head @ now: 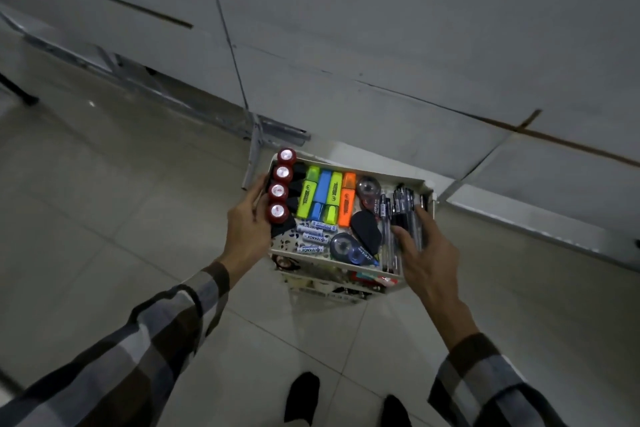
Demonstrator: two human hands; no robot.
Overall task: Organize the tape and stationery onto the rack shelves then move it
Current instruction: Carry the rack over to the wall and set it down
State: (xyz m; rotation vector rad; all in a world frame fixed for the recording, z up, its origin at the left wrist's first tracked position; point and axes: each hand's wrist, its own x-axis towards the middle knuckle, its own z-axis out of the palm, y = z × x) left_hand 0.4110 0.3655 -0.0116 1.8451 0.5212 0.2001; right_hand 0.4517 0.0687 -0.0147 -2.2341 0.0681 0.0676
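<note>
- A person is standing on a pale tiled floor (104, 191), looking down at a small white rack (349, 163) held between both hands, above the floor and in front of their dark shoes (302, 395).
- The left hand (247, 229) is gripping the rack's left side, fingers curled around the edge beside a row of four red-capped bottles (281, 186).
- The right hand (424, 253) is gripping the rack's right near corner, fingers spread over a bunch of dark pens (401, 208) lying in the top shelf.
- The top shelf is holding four highlighters (327, 198) side by side: yellow-green, blue, yellow-green, orange.
- Several small batteries (313, 238) are lying near the front edge, just below the highlighters.
- Two correction tape dispensers are sitting between highlighters and pens, one near the back (369, 192) and one at the front (349, 248), with a black oval object (365, 231) between them.
- Lower shelves are showing beneath the front edge; their contents are too hidden to identify.
- Both forearms are wearing plaid sleeves (145, 340).
- White panelled furniture (381, 45) is filling the upper part of the view, behind the rack.
</note>
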